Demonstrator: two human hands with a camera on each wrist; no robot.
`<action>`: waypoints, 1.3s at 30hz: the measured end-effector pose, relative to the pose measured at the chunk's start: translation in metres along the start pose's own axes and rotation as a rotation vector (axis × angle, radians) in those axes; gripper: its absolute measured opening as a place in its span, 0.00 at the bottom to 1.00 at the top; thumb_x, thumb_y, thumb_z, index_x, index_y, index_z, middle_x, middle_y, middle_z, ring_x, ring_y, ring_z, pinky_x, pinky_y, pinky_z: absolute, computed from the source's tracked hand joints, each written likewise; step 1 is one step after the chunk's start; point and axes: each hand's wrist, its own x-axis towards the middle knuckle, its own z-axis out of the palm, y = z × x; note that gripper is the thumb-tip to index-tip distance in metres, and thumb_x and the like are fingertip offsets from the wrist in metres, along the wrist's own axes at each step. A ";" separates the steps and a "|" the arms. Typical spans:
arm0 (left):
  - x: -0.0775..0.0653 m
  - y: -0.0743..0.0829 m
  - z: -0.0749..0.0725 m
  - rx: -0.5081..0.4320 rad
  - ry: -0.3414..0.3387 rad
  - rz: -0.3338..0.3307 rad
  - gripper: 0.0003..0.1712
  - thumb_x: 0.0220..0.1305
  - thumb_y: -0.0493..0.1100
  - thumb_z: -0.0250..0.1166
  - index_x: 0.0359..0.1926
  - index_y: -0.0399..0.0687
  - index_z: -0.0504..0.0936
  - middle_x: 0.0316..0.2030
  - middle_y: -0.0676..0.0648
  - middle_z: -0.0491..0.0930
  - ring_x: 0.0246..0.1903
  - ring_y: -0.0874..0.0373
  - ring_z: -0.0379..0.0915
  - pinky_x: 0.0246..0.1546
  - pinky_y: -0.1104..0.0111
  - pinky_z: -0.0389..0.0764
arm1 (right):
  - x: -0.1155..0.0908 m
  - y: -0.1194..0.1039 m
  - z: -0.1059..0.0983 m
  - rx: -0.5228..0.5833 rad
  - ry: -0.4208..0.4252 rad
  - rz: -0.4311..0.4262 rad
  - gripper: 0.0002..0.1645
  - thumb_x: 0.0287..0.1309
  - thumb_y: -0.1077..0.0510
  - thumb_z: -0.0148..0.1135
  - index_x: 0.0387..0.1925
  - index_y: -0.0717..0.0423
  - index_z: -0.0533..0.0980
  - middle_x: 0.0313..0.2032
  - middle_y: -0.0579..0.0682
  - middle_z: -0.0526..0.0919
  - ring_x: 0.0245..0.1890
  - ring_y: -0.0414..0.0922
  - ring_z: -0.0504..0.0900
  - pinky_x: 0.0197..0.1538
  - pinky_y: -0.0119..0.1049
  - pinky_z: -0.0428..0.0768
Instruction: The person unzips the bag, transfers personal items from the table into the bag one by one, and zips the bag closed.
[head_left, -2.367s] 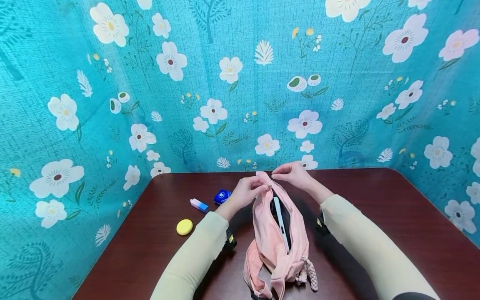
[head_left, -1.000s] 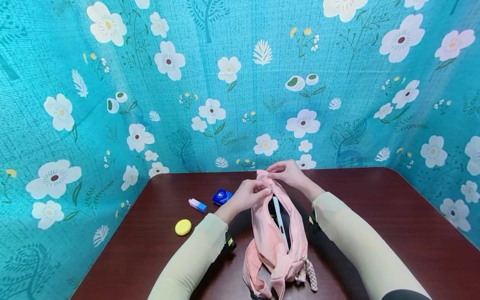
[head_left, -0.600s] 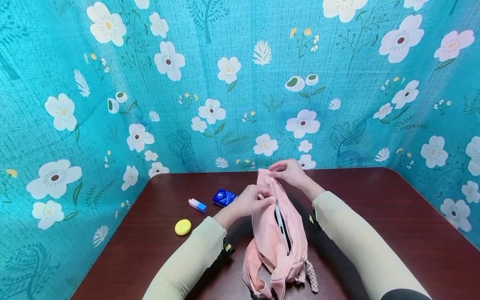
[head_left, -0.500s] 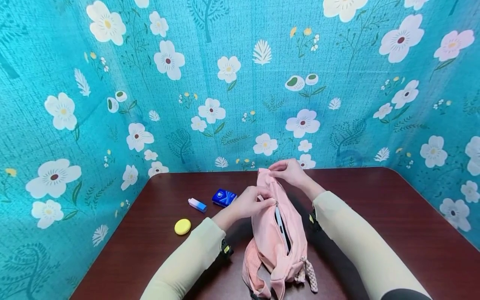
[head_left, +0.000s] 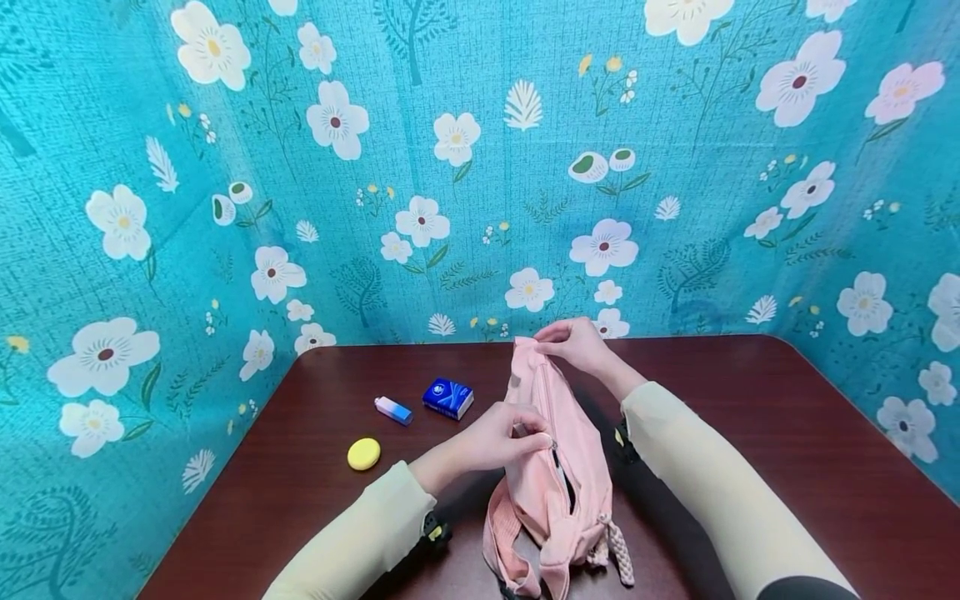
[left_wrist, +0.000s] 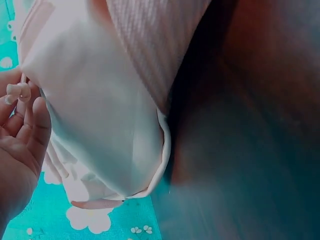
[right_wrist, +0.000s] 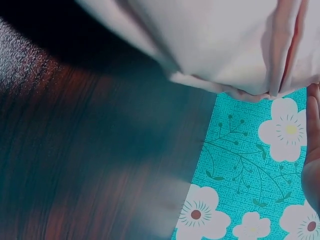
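The left hand pinches the zip pull between thumb and curled fingers, partway along the top of the bag; the right hand pinches the bag's far end. The bag stands on the table, its zip running from the right hand towards the person, with a short slit left at the near end. To run the zip well, the right hand should keep the far end taut, while the left draws the pull low and in line with the teeth, easing off if cloth or the contents catch. A strap trails at the near left and a cord hangs at the near right. Well apart, to the left, lie a blue pack, a small stick and a yellow disc. Against half a second ago, the left hand and pull are nearer the person, the slit is shorter, and the pack is now uncovered; the right hand has barely shifted.
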 end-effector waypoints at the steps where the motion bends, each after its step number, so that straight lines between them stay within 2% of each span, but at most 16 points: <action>1: -0.002 0.000 0.000 -0.002 0.000 -0.006 0.03 0.58 0.39 0.61 0.31 0.47 0.81 0.26 0.56 0.76 0.25 0.68 0.66 0.24 0.76 0.71 | 0.000 -0.001 0.000 0.001 -0.001 0.002 0.12 0.46 0.54 0.68 0.35 0.53 0.81 0.29 0.46 0.83 0.34 0.41 0.80 0.39 0.38 0.77; 5: -0.008 0.005 0.001 -0.045 0.018 0.000 0.03 0.58 0.40 0.61 0.31 0.47 0.81 0.26 0.57 0.76 0.26 0.68 0.67 0.25 0.74 0.73 | 0.000 -0.003 0.001 0.001 -0.008 0.013 0.13 0.45 0.52 0.68 0.35 0.53 0.81 0.30 0.46 0.83 0.34 0.41 0.80 0.38 0.37 0.77; 7: -0.010 0.010 0.002 -0.060 0.006 0.019 0.04 0.59 0.41 0.60 0.31 0.47 0.81 0.26 0.57 0.76 0.26 0.68 0.67 0.25 0.73 0.74 | 0.000 -0.005 0.000 0.002 -0.007 0.017 0.13 0.46 0.52 0.68 0.35 0.53 0.81 0.30 0.46 0.83 0.34 0.41 0.80 0.38 0.37 0.77; 10: -0.012 0.016 0.004 -0.049 -0.034 0.058 0.05 0.61 0.43 0.59 0.32 0.49 0.80 0.26 0.58 0.75 0.26 0.70 0.66 0.24 0.75 0.72 | 0.000 -0.006 -0.001 -0.013 0.006 0.020 0.12 0.46 0.53 0.68 0.35 0.52 0.82 0.30 0.46 0.83 0.34 0.41 0.80 0.38 0.37 0.77; 13: -0.014 0.021 0.005 0.012 -0.049 0.087 0.05 0.62 0.44 0.58 0.32 0.52 0.80 0.25 0.60 0.73 0.23 0.72 0.65 0.22 0.78 0.70 | -0.001 -0.006 -0.002 -0.027 0.014 0.022 0.11 0.47 0.54 0.67 0.35 0.52 0.82 0.30 0.46 0.83 0.33 0.41 0.80 0.38 0.38 0.77; 19: -0.023 0.021 0.005 0.068 -0.019 0.049 0.03 0.61 0.44 0.58 0.31 0.55 0.78 0.21 0.61 0.72 0.17 0.69 0.64 0.17 0.78 0.68 | -0.002 -0.004 -0.003 -0.020 0.008 0.025 0.13 0.47 0.53 0.67 0.36 0.53 0.81 0.31 0.47 0.83 0.35 0.42 0.80 0.40 0.38 0.77; 23: -0.026 0.020 0.005 0.069 -0.018 0.023 0.03 0.62 0.45 0.57 0.31 0.55 0.76 0.20 0.61 0.72 0.18 0.69 0.65 0.17 0.78 0.68 | -0.001 0.002 -0.003 -0.001 0.021 0.039 0.15 0.45 0.52 0.68 0.36 0.52 0.81 0.31 0.46 0.83 0.36 0.42 0.80 0.41 0.38 0.76; 26: -0.025 0.019 0.005 0.060 -0.023 0.021 0.04 0.63 0.45 0.56 0.32 0.55 0.76 0.20 0.60 0.74 0.19 0.71 0.66 0.18 0.77 0.70 | -0.002 0.003 -0.003 0.016 0.024 0.052 0.15 0.44 0.51 0.69 0.36 0.52 0.81 0.31 0.46 0.83 0.37 0.41 0.79 0.41 0.37 0.76; 32: -0.024 0.016 0.007 0.027 -0.033 0.018 0.04 0.63 0.44 0.55 0.32 0.54 0.76 0.20 0.58 0.76 0.19 0.72 0.67 0.19 0.77 0.72 | -0.005 0.003 0.000 0.058 -0.047 0.057 0.20 0.45 0.53 0.68 0.42 0.57 0.79 0.34 0.51 0.83 0.38 0.44 0.80 0.39 0.35 0.77; 39: -0.025 0.015 0.007 -0.006 -0.056 0.007 0.05 0.64 0.43 0.54 0.32 0.53 0.75 0.21 0.58 0.75 0.20 0.72 0.67 0.21 0.76 0.72 | -0.006 0.004 0.002 0.081 -0.054 0.031 0.17 0.47 0.58 0.67 0.41 0.58 0.80 0.33 0.51 0.83 0.36 0.43 0.81 0.36 0.35 0.78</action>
